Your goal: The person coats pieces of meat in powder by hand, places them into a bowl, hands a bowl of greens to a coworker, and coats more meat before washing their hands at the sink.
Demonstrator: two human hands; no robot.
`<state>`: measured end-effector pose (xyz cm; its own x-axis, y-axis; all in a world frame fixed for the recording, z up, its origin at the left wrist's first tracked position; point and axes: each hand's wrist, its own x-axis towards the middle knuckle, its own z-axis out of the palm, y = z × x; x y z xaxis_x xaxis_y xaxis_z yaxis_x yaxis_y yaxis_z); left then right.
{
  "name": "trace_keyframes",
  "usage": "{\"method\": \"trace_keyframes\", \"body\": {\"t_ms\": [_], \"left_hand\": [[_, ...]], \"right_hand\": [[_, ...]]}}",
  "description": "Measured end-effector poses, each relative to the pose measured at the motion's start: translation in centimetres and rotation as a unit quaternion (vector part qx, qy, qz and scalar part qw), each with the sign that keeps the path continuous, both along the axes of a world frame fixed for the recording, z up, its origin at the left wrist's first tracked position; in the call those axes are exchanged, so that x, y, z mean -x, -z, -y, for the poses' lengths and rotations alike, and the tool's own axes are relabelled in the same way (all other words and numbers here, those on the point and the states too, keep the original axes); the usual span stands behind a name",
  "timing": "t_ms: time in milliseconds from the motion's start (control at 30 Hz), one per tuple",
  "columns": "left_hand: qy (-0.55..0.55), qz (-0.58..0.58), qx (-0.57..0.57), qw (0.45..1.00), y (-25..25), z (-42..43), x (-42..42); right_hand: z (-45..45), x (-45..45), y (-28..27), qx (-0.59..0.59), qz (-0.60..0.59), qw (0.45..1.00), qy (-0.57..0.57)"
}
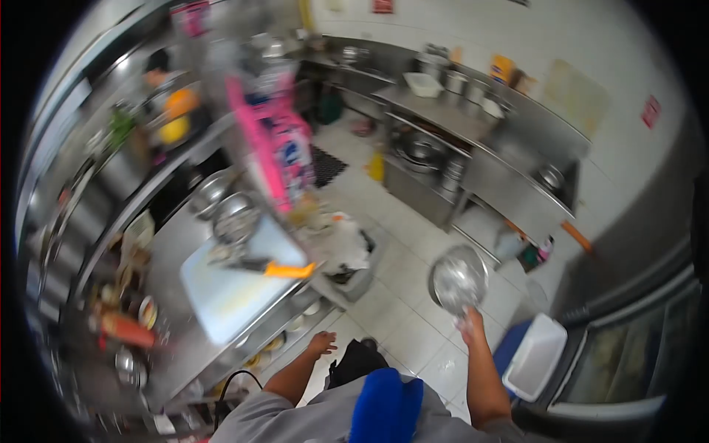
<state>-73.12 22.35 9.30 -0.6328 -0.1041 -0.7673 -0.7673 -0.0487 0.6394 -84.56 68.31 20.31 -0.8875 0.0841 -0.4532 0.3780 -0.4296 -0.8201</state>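
Observation:
My right hand is stretched forward over the tiled floor and closed on the near rim of a round metal bowl. The bowl's inside looks shiny and blurred, so I cannot make out what it holds. My left hand hangs in the air beside the steel worktable, fingers apart and with nothing in it. Nearest to it, on the worktable, lies a white cutting board. A knife with an orange handle rests across the board. Metal bowls stand at the board's far end.
A bin with a white bag stands past the table's corner. Along the far wall runs a steel counter with a sink. At right are a white tub and a glass-fronted cabinet. Another person stands behind the shelves.

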Motion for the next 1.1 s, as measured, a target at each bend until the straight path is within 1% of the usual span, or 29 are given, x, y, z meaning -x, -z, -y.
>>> {"method": "trace_keyframes", "body": {"t_ms": [33, 67, 100, 133, 200, 233, 267, 333, 367, 433, 467, 533, 600, 633, 700, 800, 867, 933, 967, 1033, 1067, 1100], "left_hand": [[0.028, 0.008, -0.003, 1.0, -0.3, -0.7, 2.1], [0.007, 0.015, -0.011, 1.0, -0.4, -1.5, 4.4], [-0.02, 0.021, -0.02, 0.999, 0.0, -2.4, 7.0], [-0.005, 0.025, -0.025, 0.999, 0.7, -3.7, 9.9], [0.011, 0.011, 0.039, 0.999, 2.5, -5.4, 15.6], [0.132, -0.092, 0.078, 0.984, 8.0, -4.9, 18.6], [0.146, -0.092, 0.074, 0.982, 6.6, -6.5, 23.1], [0.157, 0.068, 0.057, 0.984, 3.9, -10.6, 31.3], [0.237, -0.085, 0.079, 0.965, 3.8, -12.1, 35.6], [0.253, -0.161, 0.025, 0.954, 1.4, -15.8, 43.4], [0.193, -0.083, -0.04, 0.977, -2.8, -18.2, 47.7], [0.234, -0.089, -0.033, 0.968, -7.8, -21.7, 55.4], [0.231, -0.139, -0.064, 0.961, -12.0, -24.6, 61.2], [0.239, -0.134, -0.063, 0.96, -13.6, -26.2, 63.6], [0.211, -0.155, -0.115, 0.958, -15.7, -29.1, 67.8], [0.227, -0.147, -0.119, 0.955, -17.3, -32.7, 73.5], [0.226, -0.159, -0.107, 0.955, -18.4, -35.5, 77.4], [0.215, -0.179, -0.092, 0.956, -20.9, -38.7, 82.4], [0.232, -0.207, -0.06, 0.949, -22.6, -40.7, 85.1], [0.268, -0.248, -0.013, 0.931, -24.5, -44.5, 91.1], [0.297, -0.307, 0.063, 0.902, -25.9, -46.6, 94.0], [0.325, -0.363, 0.139, 0.862, -27.4, -48.8, 96.8]], "right_hand": [[1.2, 2.8, -3.6, 0.021, 0.01, 1.0, 0.008], [1.5, 6.0, -4.5, 0.038, 0.003, 0.999, 0.019], [1.2, 9.1, -4.9, 0.055, -0.006, 0.998, 0.025], [0.5, 12.6, -4.7, 0.049, -0.002, 0.998, 0.039], [-0.8, 18.8, -4.1, 0.082, -0.02, 0.996, 0.036], [-1.7, 21.4, -4.3, 0.079, -0.02, 0.995, 0.051], [-3.0, 24.1, -4.9, 0.061, -0.008, 0.997, 0.046], [-5.6, 27.2, -6.6, 0.043, 0.014, 0.997, 0.056], [-7.0, 28.5, -8.3, 0.024, 0.01, 0.997, 0.076], [-9.9, 30.5, -10.1, -0.006, 0.005, 0.991, 0.134], [-12.2, 31.2, -9.9, -0.004, 0.009, 0.988, 0.152], [-17.3, 32.9, -9.2, 0.028, -0.069, 0.98, 0.183], [-21.1, 35.5, -11.3, -0.045, -0.075, 0.967, 0.238], [-23.3, 37.2, -12.1, -0.051, -0.076, 0.965, 0.247], [-28.5, 41.5, -12.4, -0.057, -0.075, 0.961, 0.259], [-35.9, 48.5, -9.5, -0.054, -0.101, 0.958, 0.263], [-40.5, 55.4, -7.4, -0.039, -0.067, 0.956, 0.284], [-44.0, 61.4, -5.2, -0.062, -0.001, 0.946, 0.319], [-46.6, 64.0, -3.4, -0.042, 0.03, 0.95, 0.307], [-49.5, 68.5, -1.6, -0.044, 0.085, 0.936, 0.339], [-51.6, 70.0, 0.4, -0.041, 0.086, 0.94, 0.327], [-54.0, 71.3, 2.8, -0.004, 0.089, 0.943, 0.321]]}}
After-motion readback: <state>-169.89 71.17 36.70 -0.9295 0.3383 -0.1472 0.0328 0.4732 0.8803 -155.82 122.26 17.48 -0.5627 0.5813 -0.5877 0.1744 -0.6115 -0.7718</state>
